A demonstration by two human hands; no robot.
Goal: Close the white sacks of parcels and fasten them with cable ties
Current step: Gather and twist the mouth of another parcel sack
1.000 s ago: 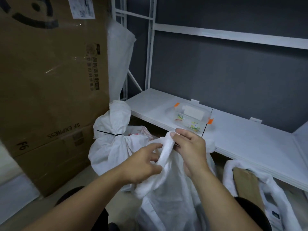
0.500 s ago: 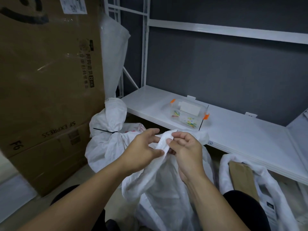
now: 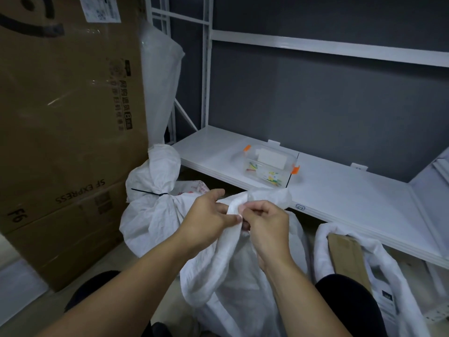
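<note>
two hands work at the mouth of the middle sack (image 3: 230, 276), which stands on the floor between the person's dark-clad knees (image 3: 347, 307). left hand (image 3: 209, 215) pinches a fold of the rim between thumb and forefinger, with the other fingers reaching over the top. right hand (image 3: 264, 224) has its fingers curled in, nipping the same fold from the other side. the hands nearly touch. no tie visible in either.

handling, by judgement: thin white woven cloth, limp, creases readily, probably a bit slick. it will not hold a gather unless kept squeezed. the body looks full and slumped, so the weight likely sits low; better to work the neck than lift. best hold is just under the rim, bunching the loose cloth into one tight neck in one fist and leaving the other hand free for a tie. mouth not yet gathered all round.

just behind, left: tied sack (image 3: 150, 215), neck cinched with a black cable tie (image 3: 148, 191), topknot upright. looks done. right: open sack (image 3: 391, 268), rim rolled down, brown parcel (image 3: 347, 261) showing inside. not yet closed.

further: low white shelf (image 3: 352, 198) carrying a clear box (image 3: 269, 166) with orange clasps. coloured bits inside, too small to tell whether they are ties. far left: big cardboard carton (image 3: 60, 117), and a clear plastic bag (image 3: 160, 81) against the rack.
</note>
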